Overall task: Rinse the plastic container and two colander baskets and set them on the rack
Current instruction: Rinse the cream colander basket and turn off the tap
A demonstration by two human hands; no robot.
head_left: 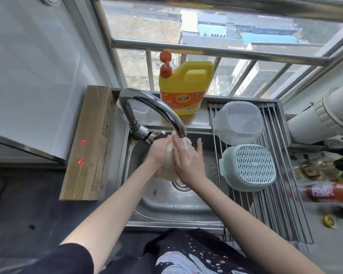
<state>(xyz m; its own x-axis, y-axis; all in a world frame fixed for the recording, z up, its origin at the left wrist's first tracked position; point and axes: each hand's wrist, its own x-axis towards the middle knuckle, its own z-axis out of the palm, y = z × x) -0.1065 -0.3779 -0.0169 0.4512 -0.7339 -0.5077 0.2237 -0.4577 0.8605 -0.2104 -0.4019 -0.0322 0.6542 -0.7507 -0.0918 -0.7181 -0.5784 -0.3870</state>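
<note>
Over the sink (166, 202), both hands hold a pale colander basket (171, 155) under the faucet (156, 107): the left hand (158, 151) grips its side, the right hand (186, 157) lies flat-fingered against it. It looks light, stiff and wet-slick, best held by the rim. Beyond, the clear plastic container (239, 122) and teal colander basket (249, 168) sit upturned on the rack (275, 204).

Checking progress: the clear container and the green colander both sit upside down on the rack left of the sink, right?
Not quite: in the head view the rack lies right of the sink. The clear container and green colander do sit there upside down.
</note>
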